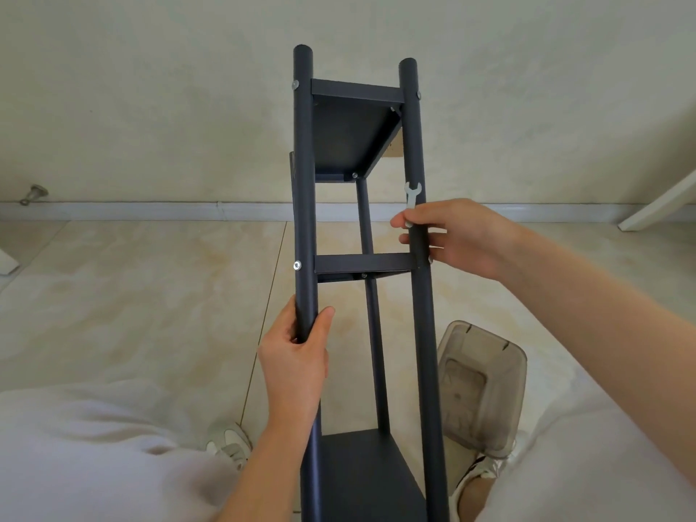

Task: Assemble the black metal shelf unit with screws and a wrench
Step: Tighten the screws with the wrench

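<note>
Shelf unit (361, 263) over tiled floor (150, 295) (beige wall (150, 107)); left hand (295, 359) clasps post (303, 182), right hand (463, 239) other post (412, 145) plus wrench (411, 195).

Illumination is bright, soft and even, producing only faint shadows on the floor (150, 295). Wide-angle distortion curves the frame edges. Focus is slightly soft throughout; no strong glare.

Looks like smooth, matt black-coated metal all over the shelf unit (303, 182). Gleams as bare silvery metal on the wrench (411, 195) and screw heads (297, 265). Reads as smoky, translucent, scuffed plastic on the container (486, 389). Shines glossy across the floor tiles (150, 295); appears as soft, matt white cloth on the trousers (94, 446).
</note>
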The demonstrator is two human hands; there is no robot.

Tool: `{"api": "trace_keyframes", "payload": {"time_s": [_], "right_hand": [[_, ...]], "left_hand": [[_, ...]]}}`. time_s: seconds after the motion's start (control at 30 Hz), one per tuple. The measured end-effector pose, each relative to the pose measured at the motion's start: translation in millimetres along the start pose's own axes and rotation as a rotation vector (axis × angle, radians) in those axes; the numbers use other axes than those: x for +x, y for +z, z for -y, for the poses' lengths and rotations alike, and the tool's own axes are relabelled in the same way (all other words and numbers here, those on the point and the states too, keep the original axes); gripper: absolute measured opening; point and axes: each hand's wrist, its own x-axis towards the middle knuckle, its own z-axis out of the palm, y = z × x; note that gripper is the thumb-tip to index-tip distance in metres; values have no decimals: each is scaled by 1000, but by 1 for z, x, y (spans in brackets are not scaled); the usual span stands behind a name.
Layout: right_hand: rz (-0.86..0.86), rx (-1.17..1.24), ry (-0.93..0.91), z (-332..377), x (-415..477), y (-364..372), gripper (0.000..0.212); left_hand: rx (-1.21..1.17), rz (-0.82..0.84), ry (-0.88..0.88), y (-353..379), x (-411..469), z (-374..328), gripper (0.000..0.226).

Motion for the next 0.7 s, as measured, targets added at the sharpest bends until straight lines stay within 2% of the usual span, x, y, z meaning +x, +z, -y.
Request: {"api": "trace_keyframes", "payload": {"time_s": [0.2,0.4,0.7], "right_hand": [[-4,-6,-58,5,-4,12,22],[46,-10,-120,11,-6,19,18],[32,-204,-295,12,-10,38,16]], "left_hand": [[57,-22,9,-7,5,6,13],[124,-62,8,-15,16,11,21],[276,-92,12,-24,36,20,26]]}}
